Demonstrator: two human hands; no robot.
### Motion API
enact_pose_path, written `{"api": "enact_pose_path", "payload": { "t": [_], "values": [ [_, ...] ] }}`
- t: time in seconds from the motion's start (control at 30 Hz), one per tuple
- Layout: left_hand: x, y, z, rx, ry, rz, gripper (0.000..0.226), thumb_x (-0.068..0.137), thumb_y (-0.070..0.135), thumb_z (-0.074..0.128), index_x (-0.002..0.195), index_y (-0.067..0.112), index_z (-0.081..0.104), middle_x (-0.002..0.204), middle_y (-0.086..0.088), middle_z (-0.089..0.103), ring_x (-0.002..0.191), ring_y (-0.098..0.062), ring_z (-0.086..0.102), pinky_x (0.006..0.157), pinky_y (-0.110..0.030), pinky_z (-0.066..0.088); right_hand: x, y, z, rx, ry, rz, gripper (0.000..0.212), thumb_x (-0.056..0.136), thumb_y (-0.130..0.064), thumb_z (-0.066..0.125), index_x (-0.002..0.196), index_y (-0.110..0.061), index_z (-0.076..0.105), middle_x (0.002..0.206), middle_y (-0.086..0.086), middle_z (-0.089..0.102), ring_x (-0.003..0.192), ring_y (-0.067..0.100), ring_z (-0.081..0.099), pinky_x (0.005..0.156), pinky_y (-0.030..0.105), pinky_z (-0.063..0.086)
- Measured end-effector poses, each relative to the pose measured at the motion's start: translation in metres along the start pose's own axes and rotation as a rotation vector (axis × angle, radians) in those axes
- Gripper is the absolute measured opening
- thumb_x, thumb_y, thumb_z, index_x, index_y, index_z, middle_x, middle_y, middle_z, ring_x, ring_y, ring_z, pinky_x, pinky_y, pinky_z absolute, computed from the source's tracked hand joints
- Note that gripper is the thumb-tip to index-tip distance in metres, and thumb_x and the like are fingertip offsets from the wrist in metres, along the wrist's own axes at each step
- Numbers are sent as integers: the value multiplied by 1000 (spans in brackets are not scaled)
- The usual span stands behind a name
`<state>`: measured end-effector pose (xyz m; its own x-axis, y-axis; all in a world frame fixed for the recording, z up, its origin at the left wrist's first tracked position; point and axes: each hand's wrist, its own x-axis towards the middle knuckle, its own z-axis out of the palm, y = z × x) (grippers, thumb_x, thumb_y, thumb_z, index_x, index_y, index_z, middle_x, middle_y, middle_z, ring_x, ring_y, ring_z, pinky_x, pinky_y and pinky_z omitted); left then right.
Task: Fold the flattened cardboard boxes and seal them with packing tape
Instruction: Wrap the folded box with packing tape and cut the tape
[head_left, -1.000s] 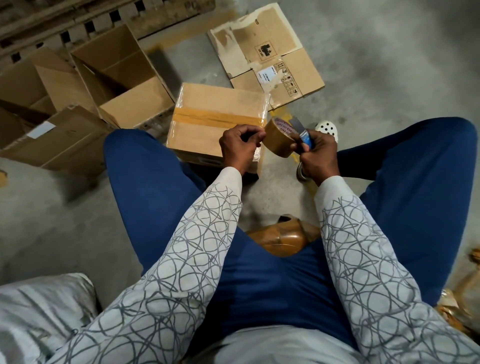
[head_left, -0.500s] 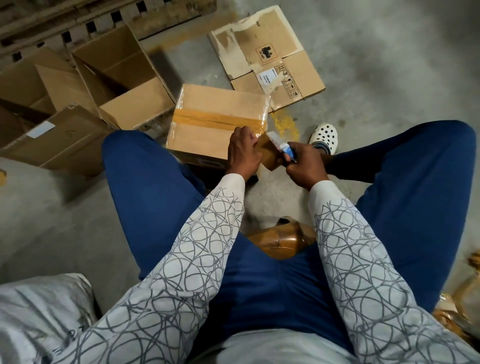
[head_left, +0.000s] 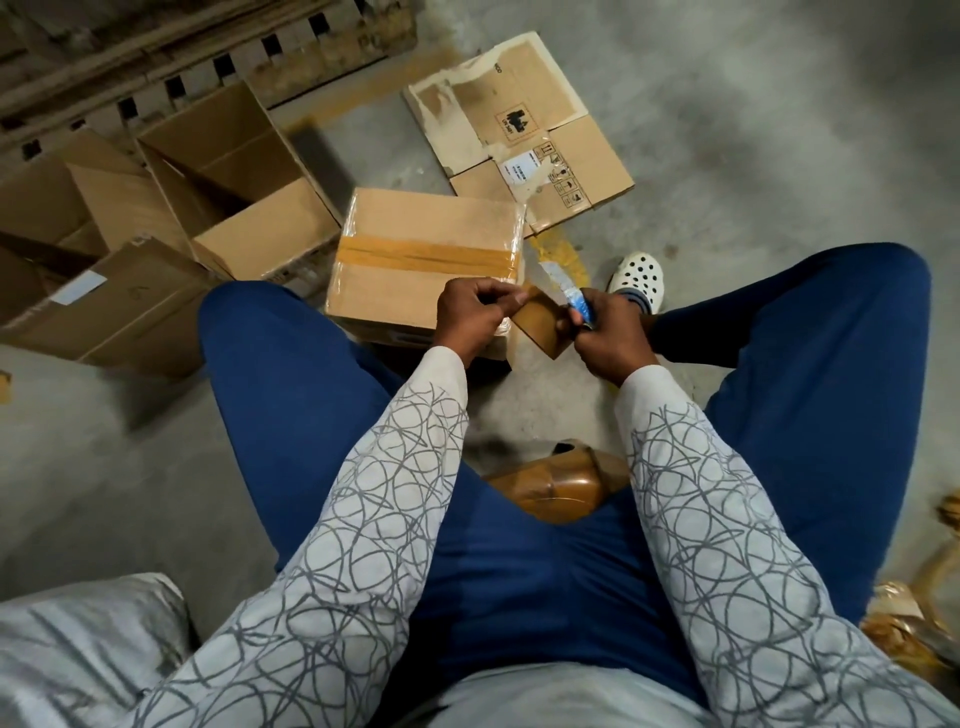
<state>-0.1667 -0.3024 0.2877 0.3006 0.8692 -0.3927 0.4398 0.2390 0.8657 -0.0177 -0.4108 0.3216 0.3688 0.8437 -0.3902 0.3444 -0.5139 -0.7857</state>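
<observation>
While the closed brown cardboard box (head_left: 426, 260) sits on the grey concrete floor (head_left: 779, 130) between the person's knees, a band of amber packing tape (head_left: 421, 255) already runs across its top seam. Just beside its near right corner, the left hand (head_left: 470, 314) is curled shut, thumb and fingers pinching what appears to be the free tape end, with clear film visible under the fist. The right hand (head_left: 605, 338) is closed around the brown roll of packing tape (head_left: 540, 330) and also grips a small blue-handled cutter (head_left: 569, 293), its pale blade pointing up and away. Judgement: the tape is being cut from the roll. The blade lies near the left fingers; a slip could nick them, and a slack strip could fold onto itself. Outward, an open brown carton (head_left: 234, 182) and further cartons (head_left: 88, 291) lie to the left, a torn flattened cardboard sheet (head_left: 519, 130) lies beyond the box, and a crumpled wad of amber tape (head_left: 550, 483) lies near the lap. The actual cut line, the roll's core and the box's near face are hidden by the hands; whether the box underside is sealed cannot be told.
</observation>
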Motion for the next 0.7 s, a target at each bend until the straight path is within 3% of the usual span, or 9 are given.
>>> {"api": "enact_pose_path", "payload": {
  "t": [0.1,0.17,0.37,0.43,0.6,0.7],
  "values": [
    [-2,-3,6,36,91,-6,5,78,16,83,81,15,79,81,4,75,79,-10,69,79,-26,56,0,6,6,73,-10,-21,12,78,-33,65,76,-33,53,84,1,64,89,26,65,87,58,52],
    [-1,-4,7,76,110,0,3,80,16,81,80,15,79,80,4,75,76,-7,67,76,-24,53,2,10,9,120,1,-18,29,78,-42,75,77,-28,50,77,-5,60,79,18,59,84,53,52],
    [5,-4,7,247,150,12,2,84,16,77,83,15,78,91,-1,76,89,-17,69,84,-30,55,-8,2,33,48,-17,23,40,79,-47,80,95,-23,52,91,-1,64,82,17,61,77,36,51],
    [9,-5,5,282,137,19,2,84,15,76,83,14,78,91,-1,76,89,-17,69,84,-29,54,-10,1,40,27,14,35,46,79,-48,80,100,-18,53,97,4,67,88,22,64,79,38,53],
    [27,0,2,363,63,76,5,84,15,74,84,12,77,90,-3,76,86,-16,68,79,-24,49,-14,4,48,125,118,149,41,79,-48,79,89,-20,51,90,3,66,83,23,63,77,39,52],
    [42,7,1,428,28,85,5,83,14,75,84,10,78,90,-5,76,87,-16,69,75,-20,45,-12,-2,57,213,152,194,45,69,-59,78,76,-27,46,80,-2,60,77,23,59,77,44,53]
  ]
}}
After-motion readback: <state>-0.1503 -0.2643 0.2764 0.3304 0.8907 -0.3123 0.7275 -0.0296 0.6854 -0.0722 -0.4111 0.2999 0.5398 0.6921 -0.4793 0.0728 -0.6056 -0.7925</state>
